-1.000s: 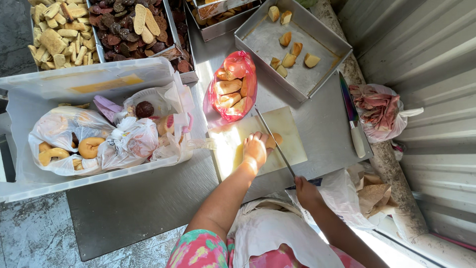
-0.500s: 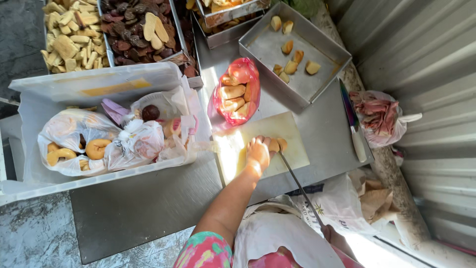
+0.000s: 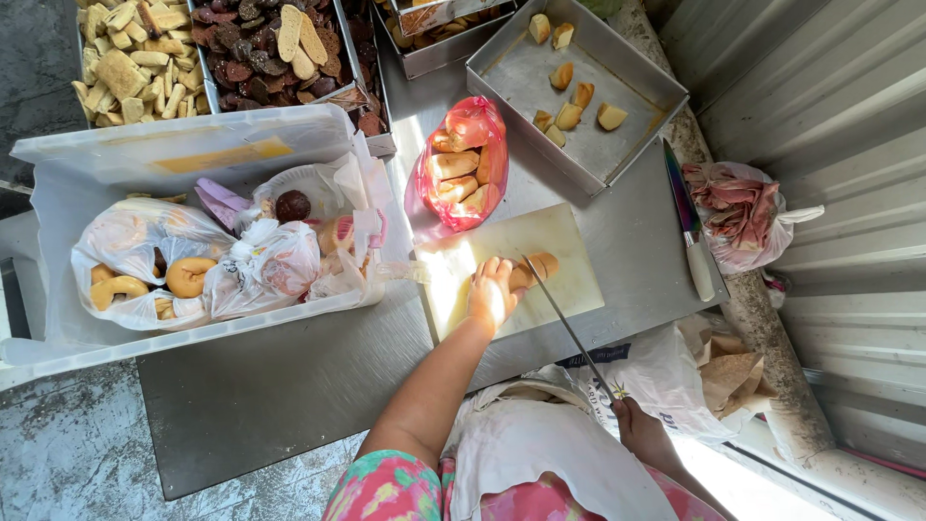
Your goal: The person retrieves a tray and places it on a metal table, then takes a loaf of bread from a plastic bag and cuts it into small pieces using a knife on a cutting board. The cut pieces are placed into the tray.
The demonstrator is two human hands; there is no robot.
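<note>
— What has moved since half a second ago?

— Little. The left hand [image 3: 494, 294] stays pressed on the bread roll [image 3: 536, 269] on the cutting board [image 3: 569, 241], and the long thin knife [image 3: 564, 318] keeps its slant across the board; the right hand [image 3: 639, 431] has come more into view at the lower edge.

— What is each grip doing?

— The left grip is bent over the near end of the roll, holding it down against the board; the far end of the roll sticks out past the fingertips. The right grip is closed around the knife's handle, and the blade runs up from it to the roll, just beside the left fingertips.

— What lies about the left grip?

— Beyond it, at the board's far edge, a red plastic bag [image 3: 463, 164] of rolls. Further off stands a metal tray [image 3: 502, 77] with a few cut pieces [image 3: 569, 101]. To its left sits a white plastic bin [image 3: 58, 212] with bagged ring-shaped pastries [image 3: 145, 280].

— And by the knife grip?

— A crumpled white bag [image 3: 656, 371] lies beside it. Well to the right a second knife [image 3: 687, 222] lies on the steel surface [image 3: 289, 386], near a knotted pink bag [image 3: 738, 207].
</note>
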